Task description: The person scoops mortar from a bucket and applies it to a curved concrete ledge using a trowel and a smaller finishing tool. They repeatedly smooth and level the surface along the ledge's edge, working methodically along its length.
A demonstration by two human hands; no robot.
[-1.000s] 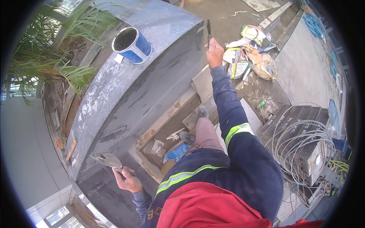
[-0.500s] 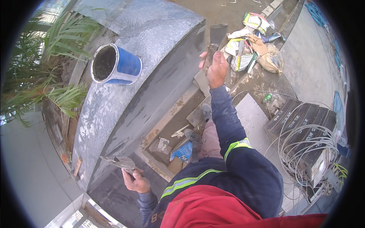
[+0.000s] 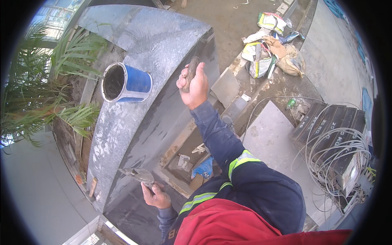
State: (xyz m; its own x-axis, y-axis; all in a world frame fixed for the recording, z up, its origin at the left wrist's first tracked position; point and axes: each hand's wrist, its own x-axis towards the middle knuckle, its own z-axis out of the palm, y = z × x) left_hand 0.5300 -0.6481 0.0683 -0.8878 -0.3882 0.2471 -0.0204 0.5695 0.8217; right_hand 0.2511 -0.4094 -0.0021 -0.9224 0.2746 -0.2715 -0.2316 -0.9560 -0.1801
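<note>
My right hand (image 3: 195, 86) is closed round the grimy handle of a putty knife (image 3: 192, 69). Its blade is hard to make out against the upper part of the grey wall face (image 3: 163, 102) near the far corner. Lower down, my left hand (image 3: 157, 197) grips a second flat blade, a scraper (image 3: 142, 175) smeared with grey paste, beside the near part of the wall. On the speckled curved ledge (image 3: 155, 49) a blue bucket (image 3: 139, 84) lies tilted toward the left, and grey residue coats its inside.
Palm fronds (image 3: 77, 53) hang over the planter at left. A wooden-handled tool (image 3: 93, 187) rests on the ledge's near end. Torn bags (image 3: 261, 61) lie on the ground beyond. Black weights (image 3: 326, 130) with coiled cable (image 3: 330, 159) stand at right, near a pale board (image 3: 267, 130).
My right hand has swung left and nearer, bringing the putty knife from beside the bags to the wall. My left hand keeps its scraper; the view has shifted slightly.
</note>
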